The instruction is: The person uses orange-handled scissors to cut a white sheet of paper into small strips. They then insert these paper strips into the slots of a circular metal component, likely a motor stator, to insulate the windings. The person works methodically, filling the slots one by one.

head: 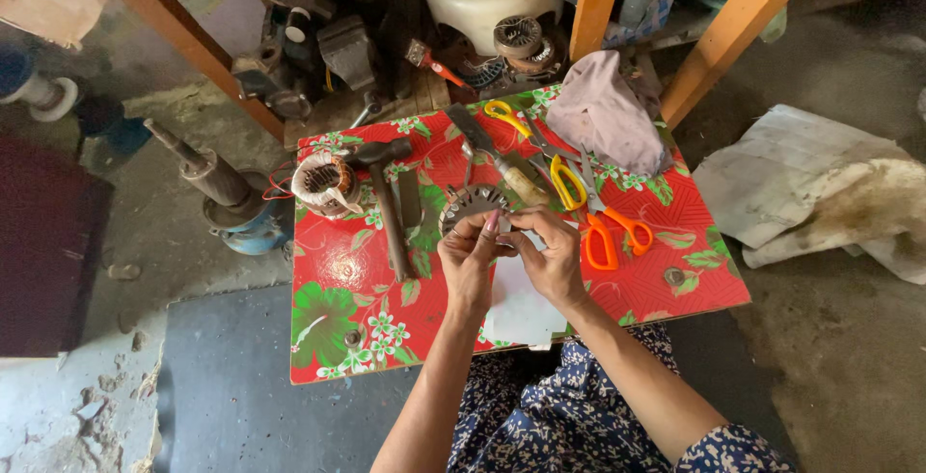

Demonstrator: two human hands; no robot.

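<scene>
Two hands, left hand [470, 259] and right hand [552, 253], pinch a white paper sheet [521, 307] over the red floral table [666, 309]; looks light and floppy, so edges seem best to grab.

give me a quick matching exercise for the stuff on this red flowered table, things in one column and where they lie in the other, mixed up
Things:
1. hammer
2. orange scissors
3. pink cloth
4. wound coil

Places:
A. far right corner of the table
B. just right of the right hand
C. far left edge
D. left of the left hand, handle pointing toward the person

Pairs: 1-D, 2-B, 3-A, 4-C
</scene>
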